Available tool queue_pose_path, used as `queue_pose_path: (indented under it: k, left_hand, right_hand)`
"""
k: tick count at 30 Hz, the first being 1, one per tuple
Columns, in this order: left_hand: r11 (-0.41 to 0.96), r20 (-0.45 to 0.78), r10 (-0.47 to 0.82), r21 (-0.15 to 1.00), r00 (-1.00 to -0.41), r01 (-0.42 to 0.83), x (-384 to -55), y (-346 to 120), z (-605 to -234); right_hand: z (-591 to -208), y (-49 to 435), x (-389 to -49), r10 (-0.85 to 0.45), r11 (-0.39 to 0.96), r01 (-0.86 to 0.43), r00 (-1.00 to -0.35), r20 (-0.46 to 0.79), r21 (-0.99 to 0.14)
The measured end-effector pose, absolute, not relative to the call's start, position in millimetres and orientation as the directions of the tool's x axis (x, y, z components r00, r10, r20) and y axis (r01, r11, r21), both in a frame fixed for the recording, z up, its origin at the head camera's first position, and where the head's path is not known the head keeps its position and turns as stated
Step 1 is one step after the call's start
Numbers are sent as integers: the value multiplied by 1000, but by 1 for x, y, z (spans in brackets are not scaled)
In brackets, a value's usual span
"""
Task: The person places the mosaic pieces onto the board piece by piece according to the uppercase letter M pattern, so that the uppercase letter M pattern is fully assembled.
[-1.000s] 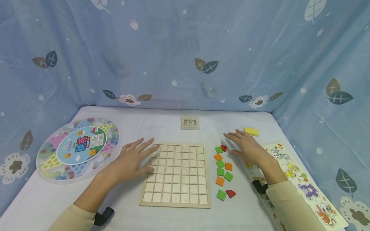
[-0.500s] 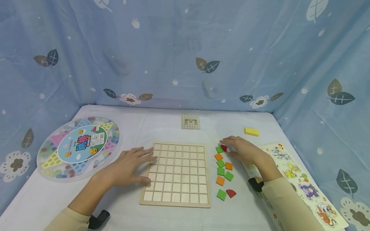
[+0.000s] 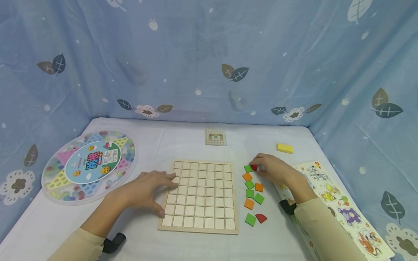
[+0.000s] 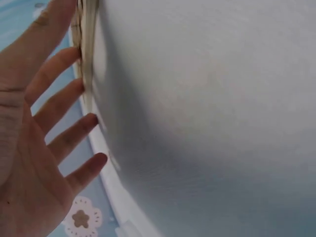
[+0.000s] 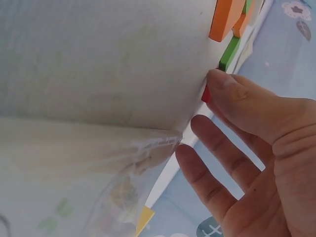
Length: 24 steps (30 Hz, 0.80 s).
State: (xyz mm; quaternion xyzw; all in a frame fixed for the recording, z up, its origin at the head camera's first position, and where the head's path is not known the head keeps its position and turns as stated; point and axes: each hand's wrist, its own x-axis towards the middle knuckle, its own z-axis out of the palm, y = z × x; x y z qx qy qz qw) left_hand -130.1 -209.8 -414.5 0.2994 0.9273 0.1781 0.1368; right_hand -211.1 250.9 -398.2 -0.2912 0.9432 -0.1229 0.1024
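My left hand (image 3: 143, 192) touches the left edge of a square wooden grid board (image 3: 200, 229), its fingers spread and loosely bent. In the left wrist view the fingers (image 4: 64, 106) lie against the board's side (image 4: 88, 44). At the top of a column of small tiles, my right hand (image 3: 275, 169) pinches a red quarter-round tile (image 3: 254, 167) between thumb and fingers. The right wrist view has the thumb over this red tile (image 5: 206, 92), partly hiding it, beside a green tile (image 5: 229, 54). A second red quarter-round tile (image 3: 261, 218) lies at the column's lower end.
Several green tiles (image 3: 249, 193) and orange tiles (image 3: 249, 204) lie right of the board. A small pattern card (image 3: 215, 137) is at the back, a yellow block (image 3: 285, 148) back right. A round game box (image 3: 52, 170) stands left, an animal sticker sheet (image 3: 356, 232) right.
My right hand has come down to the upper red tile and now pinches it. My left hand's thumb has slid down along the board's left edge, and its fingers have bent more.
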Motion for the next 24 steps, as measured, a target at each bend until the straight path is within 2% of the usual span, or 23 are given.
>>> queue_pose_path:
  k: [11,24]
  left_hand:
    - [748,-78,615,373,-785,549,-138,-197,-423]
    - [742,-100,622,393,-777,544,-142,-195,-421]
  right_hand:
    - [-394,253,-210,-554,814,-503,-822,-131,-291]
    - [-397,257,-209,-541,814,-463,-824,-168,-350]
